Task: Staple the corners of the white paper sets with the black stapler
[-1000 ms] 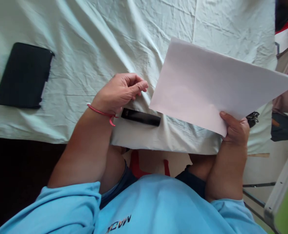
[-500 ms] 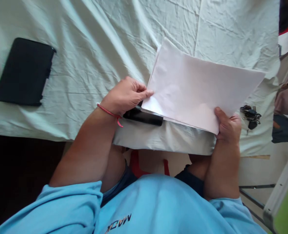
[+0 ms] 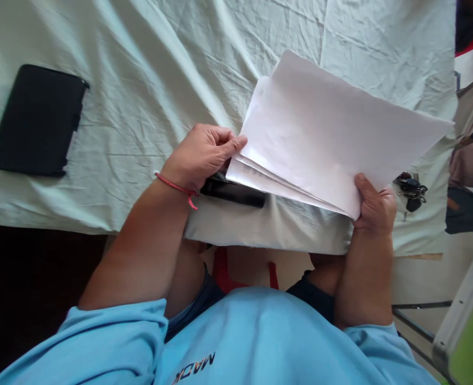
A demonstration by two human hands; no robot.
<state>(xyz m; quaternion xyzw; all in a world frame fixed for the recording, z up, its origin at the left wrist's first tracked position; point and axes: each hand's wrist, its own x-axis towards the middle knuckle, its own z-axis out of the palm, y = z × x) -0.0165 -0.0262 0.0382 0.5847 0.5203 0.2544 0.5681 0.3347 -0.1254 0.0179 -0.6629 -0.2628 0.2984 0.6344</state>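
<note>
My right hand (image 3: 374, 206) grips the near right corner of a stack of white paper sheets (image 3: 332, 139), held tilted above the table. The sheets fan apart at their left edge. My left hand (image 3: 202, 152), with a red string on its wrist, pinches that left edge with thumb and fingers. A black stapler (image 3: 236, 193) lies on the white tablecloth (image 3: 160, 69) just under my left hand and the paper's lower left corner, partly hidden by both.
A black flat case (image 3: 36, 120) lies at the far left of the table. A bunch of keys (image 3: 410, 190) sits right of my right hand. A dark bag (image 3: 466, 208) and metal furniture frame (image 3: 460, 315) stand off the table's right side.
My right hand brought the paper left and down toward my left hand. My left hand closed on the paper's left edge, and the sheets have fanned apart there.
</note>
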